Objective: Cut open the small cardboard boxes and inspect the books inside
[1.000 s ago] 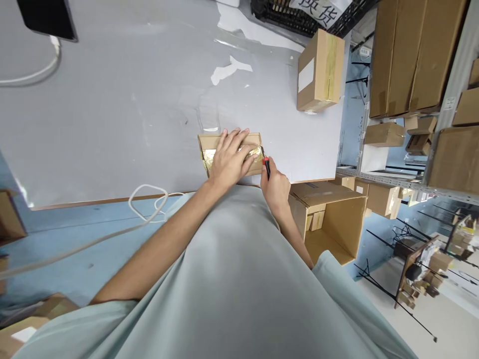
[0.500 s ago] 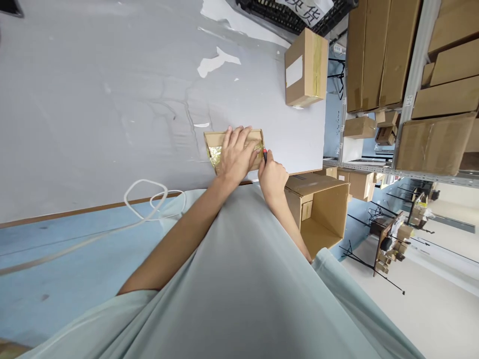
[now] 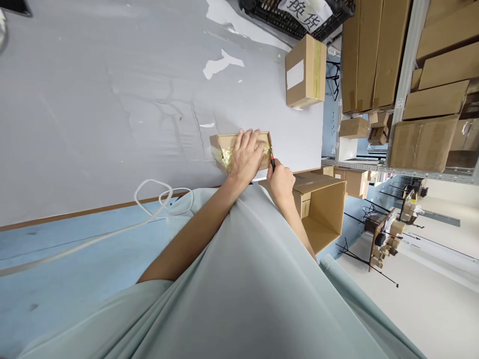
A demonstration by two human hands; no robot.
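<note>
A small cardboard box (image 3: 227, 139) with shiny yellowish tape across its top lies near the table's front edge. My left hand (image 3: 246, 154) rests flat on the box, fingers stretched out, covering much of its top. In my right hand (image 3: 281, 180) is what looks like a utility knife (image 3: 273, 162) with a red and black handle. Its tip is at the right edge of the small box; the blade itself is too small to make out. My right fingers are wrapped round the handle.
A taped carton (image 3: 305, 72) stands at the table's back right, by a black crate (image 3: 325, 27) with a paper sign. An open carton (image 3: 324, 209) is below the right edge. A white cord (image 3: 149, 217) loops over the front edge. Shelves with cartons (image 3: 422, 142) rise at right.
The knife and my right hand have moved slightly toward me along the box's right edge. My left hand stays on the box. The whole view has shifted a little.
</note>
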